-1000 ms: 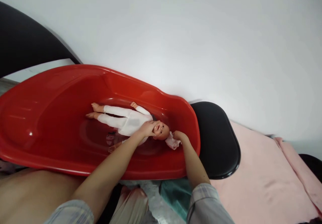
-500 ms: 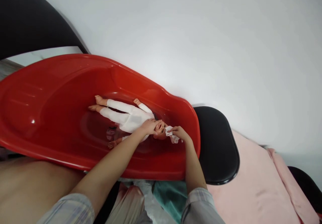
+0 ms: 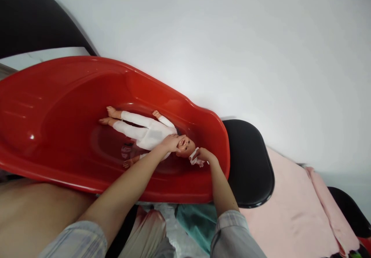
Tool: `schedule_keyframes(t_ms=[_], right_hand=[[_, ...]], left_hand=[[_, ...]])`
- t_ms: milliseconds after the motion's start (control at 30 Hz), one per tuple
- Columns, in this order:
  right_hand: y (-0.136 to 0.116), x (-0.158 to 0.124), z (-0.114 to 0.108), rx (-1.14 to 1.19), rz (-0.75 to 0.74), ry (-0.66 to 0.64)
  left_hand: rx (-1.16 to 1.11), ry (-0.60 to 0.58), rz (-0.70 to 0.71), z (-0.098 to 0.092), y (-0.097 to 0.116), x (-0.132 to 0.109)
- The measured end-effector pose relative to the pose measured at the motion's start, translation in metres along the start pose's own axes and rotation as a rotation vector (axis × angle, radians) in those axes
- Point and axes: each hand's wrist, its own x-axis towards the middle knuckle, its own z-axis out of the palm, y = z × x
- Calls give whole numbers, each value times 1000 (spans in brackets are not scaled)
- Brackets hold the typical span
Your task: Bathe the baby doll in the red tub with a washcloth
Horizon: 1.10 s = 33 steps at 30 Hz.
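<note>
At the near side, a green cloth (image 3: 197, 223) is partly covered by the rim of a red tub (image 3: 179, 196). In the tub's right end, a white rag (image 3: 198, 161) is gripped by the right hand (image 3: 205, 156), just beside the crown of a doll (image 3: 149, 135); whether the head is touched cannot be told. The doll is laid face up, feet leftward. Its neck is held by the left hand (image 3: 171, 143), its head left exposed just rightward. On the far side, a white wall (image 3: 208, 49) is seen.
</note>
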Motion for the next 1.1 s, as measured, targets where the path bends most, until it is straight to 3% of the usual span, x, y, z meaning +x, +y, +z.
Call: schedule_keyframes(t_ms=[200, 333, 433, 533, 833, 1000, 1100], right_hand=[[-5, 13, 18, 46, 193, 47], [-9, 6, 13, -30, 245, -67], [-12, -5, 4, -199, 121, -79], [-12, -13, -4, -162, -78, -43], [-2, -18, -18, -40, -206, 148], [-15, -23, -12, -157, -360, 50], [-18, -24, -10, -178, -339, 29]], left_hand=[[15, 17, -24, 4, -3, 2], [15, 2, -28, 5, -4, 3], [11, -5, -33, 6, -6, 4], [4, 1, -36, 7, -7, 4], [-16, 20, -26, 8, -8, 4], [-25, 14, -26, 7, -8, 4], [-20, 12, -27, 4, -5, 3]])
